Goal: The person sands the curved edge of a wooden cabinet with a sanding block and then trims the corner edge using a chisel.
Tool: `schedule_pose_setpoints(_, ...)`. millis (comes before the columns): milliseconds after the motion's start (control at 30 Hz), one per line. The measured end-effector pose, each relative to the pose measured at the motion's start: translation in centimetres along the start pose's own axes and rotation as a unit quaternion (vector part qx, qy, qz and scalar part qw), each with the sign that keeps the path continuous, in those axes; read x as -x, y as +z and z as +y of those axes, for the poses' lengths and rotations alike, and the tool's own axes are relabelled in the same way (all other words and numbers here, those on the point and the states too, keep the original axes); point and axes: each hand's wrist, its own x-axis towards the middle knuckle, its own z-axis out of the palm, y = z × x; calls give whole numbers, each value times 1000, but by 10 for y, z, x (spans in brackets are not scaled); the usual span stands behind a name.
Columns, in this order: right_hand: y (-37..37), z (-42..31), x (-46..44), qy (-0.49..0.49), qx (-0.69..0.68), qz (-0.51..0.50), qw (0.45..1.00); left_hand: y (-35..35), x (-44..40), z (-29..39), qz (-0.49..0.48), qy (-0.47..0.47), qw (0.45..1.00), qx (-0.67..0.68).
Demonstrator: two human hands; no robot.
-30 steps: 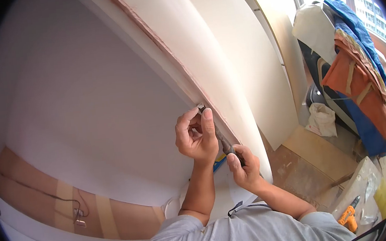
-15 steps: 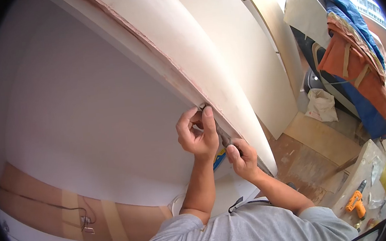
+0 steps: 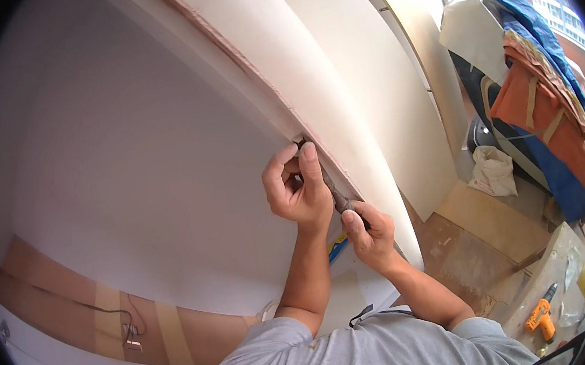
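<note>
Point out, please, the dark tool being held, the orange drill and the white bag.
Dark tool [image 3: 337,196]: head view, on the exposed middle of its shaft.
Orange drill [image 3: 541,314]: head view, on its orange body.
White bag [image 3: 494,173]: head view, on its crumpled side.

A pale grey T-shirt [image 3: 401,355], rumpled into soft creases, with short loose sleeves [image 3: 269,339] and plain-looking cloth! Forearms bare, and bare too the left hand [image 3: 304,194] and right hand [image 3: 374,236]; that dark strip [image 3: 360,315] by the shirt's edge could be a strap, hard to tell.
</note>
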Motion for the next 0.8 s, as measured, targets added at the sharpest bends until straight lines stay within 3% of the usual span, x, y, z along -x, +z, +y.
schedule_pose_setpoints(200, -10, -11, 2, 26, 28, -12, 999, -2, -6, 7, -10, -21, 1000, 12)
schedule_pose_setpoints(400, -37, -4, 23, -9, 47, -20, 999, -7, -15, 9, -6, -57, 997, 44)
schedule_pose_setpoints(500, -43, -2, 28, 3, 25, -13, 1000, 4, -51, 21, 7, 3, 1000, -26)
schedule_pose_setpoints(800, -49, -5, 24, -4, 25, -27, 999, 18, -91, 20, 13, 20, 1000, -13)
